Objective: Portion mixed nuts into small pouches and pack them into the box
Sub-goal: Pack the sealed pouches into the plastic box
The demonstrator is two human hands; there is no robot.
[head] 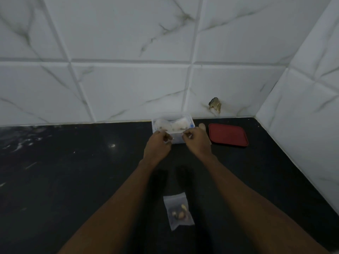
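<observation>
Clear plastic box (178,141) sat partly packed; one filled clear pouch (178,211) waited on the bench (73,180); left hand (157,145) and right hand (197,142) pinched, seemingly, another pouch (175,134).

Black glossy worktop (73,180). Clear plastic box (178,141) at back, against tiled wall. Red lid (228,135) flat, near box on right, not touching. Small clear pouch (178,211) holding few nuts lies flat nearer front.

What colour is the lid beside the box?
Red. The lid shows best in the head view, lying flat right of the box.
</observation>
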